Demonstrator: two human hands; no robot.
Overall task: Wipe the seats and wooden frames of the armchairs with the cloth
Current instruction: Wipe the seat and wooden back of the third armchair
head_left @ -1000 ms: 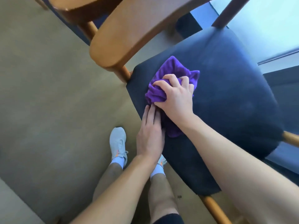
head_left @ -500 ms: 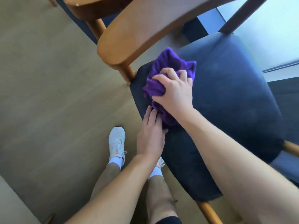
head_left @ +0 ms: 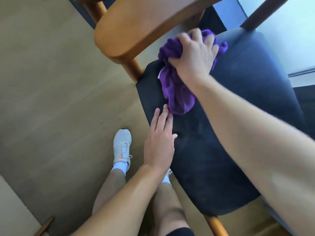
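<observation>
From the head camera we look steeply down on an armchair's dark navy seat (head_left: 238,125), which fills the right half of the view. The person's right hand (head_left: 194,53) sits on the far left part of the cushion, its fingers curled round a bunched wad of the purple cloth (head_left: 177,92) and its knuckles turned up. It grips the cloth and bears it down on the upholstery. The hand is a little smeared by motion, so we cannot tell where the thumb lies.

The rest of the cloth trails back toward the person in a loose, crumpled fold across the seat. Its lower end lies just beside the fingertips of the left hand (head_left: 158,142). That hand rests flat on the near left edge of the seat, fingers straight and close together, thumb out toward the cushion's middle. It holds nothing and we cannot tell whether it quite touches the cloth.

Above the gripping hand runs the broad wooden armrest (head_left: 136,28), rounded at its near end. It is carried on a slanted wooden post (head_left: 134,68) that meets the seat's left corner. A dark frame bar (head_left: 265,12) rises at the seat's far side (against bright, pale glass). At the bottom, a wooden front leg (head_left: 215,225) shows under the cushion.

On the tan floor (head_left: 51,82) we see the person's bare legs, a pale grey sneaker (head_left: 121,147) with an orange mark, and a white sock (head_left: 119,166).
</observation>
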